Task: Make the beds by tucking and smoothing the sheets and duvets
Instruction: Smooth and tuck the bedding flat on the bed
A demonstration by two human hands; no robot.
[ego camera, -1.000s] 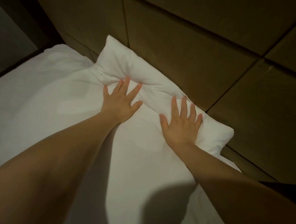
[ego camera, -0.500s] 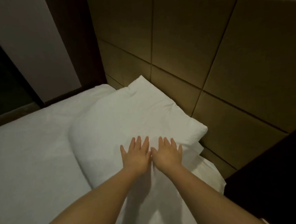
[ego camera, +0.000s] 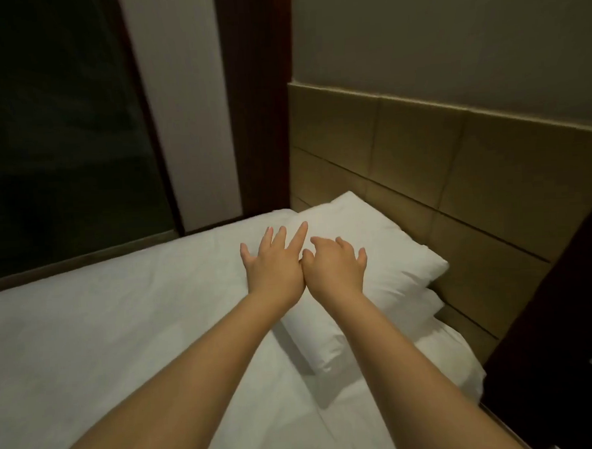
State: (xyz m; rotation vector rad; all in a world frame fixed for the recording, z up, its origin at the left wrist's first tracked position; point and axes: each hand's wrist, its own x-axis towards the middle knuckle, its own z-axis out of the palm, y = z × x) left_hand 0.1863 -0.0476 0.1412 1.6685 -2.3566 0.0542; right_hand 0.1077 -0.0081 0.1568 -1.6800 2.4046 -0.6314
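White sheet (ego camera: 104,320) is spread across the bed (ego camera: 467,380), judged soft, light and best smoothed by flat palms. Against the headboard (ego camera: 422,169) a pillow (ego camera: 396,263) is laid. Over it the left hand (ego camera: 274,265) is splayed, the right hand (ego camera: 336,268) loosely curled; neither grip is closed.

Dim room: a tan panelled headboard (ego camera: 421,156) under a grey wall (ego camera: 449,37), dark window (ego camera: 53,134) at left.

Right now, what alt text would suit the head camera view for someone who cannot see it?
Two bare arms reach forward, the left hand and right hand side by side and open over a white pillow on a white bed sheet. The pillow lies by a tan panelled headboard; a dark window is at left.
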